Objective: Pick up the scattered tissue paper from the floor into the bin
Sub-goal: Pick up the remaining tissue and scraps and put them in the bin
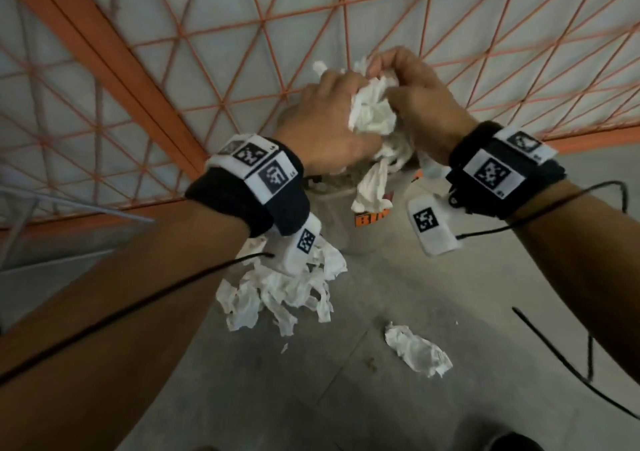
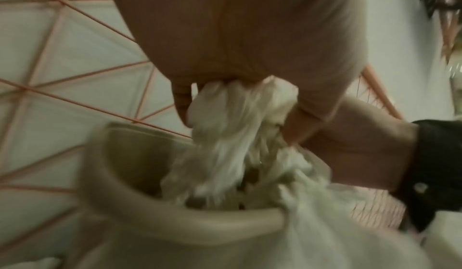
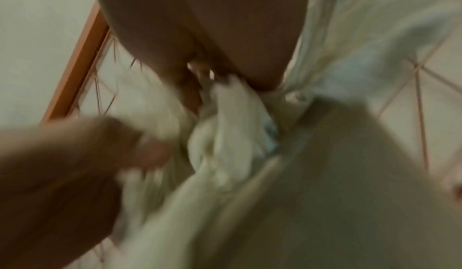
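Both hands hold one crumpled wad of white tissue paper (image 1: 372, 111) above the mouth of a pale bin (image 1: 337, 208) with orange lettering. My left hand (image 1: 329, 118) grips the wad from the left, my right hand (image 1: 415, 97) from the right. In the left wrist view the tissue wad (image 2: 237, 125) trails down into the bin's rim (image 2: 190, 220), and one strand hangs over the front wall. More torn tissue (image 1: 287, 291) lies heaped on the floor under my left wrist. A single crumpled piece (image 1: 417, 350) lies further right. The right wrist view is blurred; tissue (image 3: 225, 131) shows under my fingers.
An orange lattice fence (image 1: 173, 52) with a thick orange bar (image 1: 104, 52) stands right behind the bin against a pale wall. The floor (image 1: 346, 398) is grey concrete. Black cables (image 1: 571, 364) run from both wrists. A white wire frame (image 1: 34, 215) shows at the left edge.
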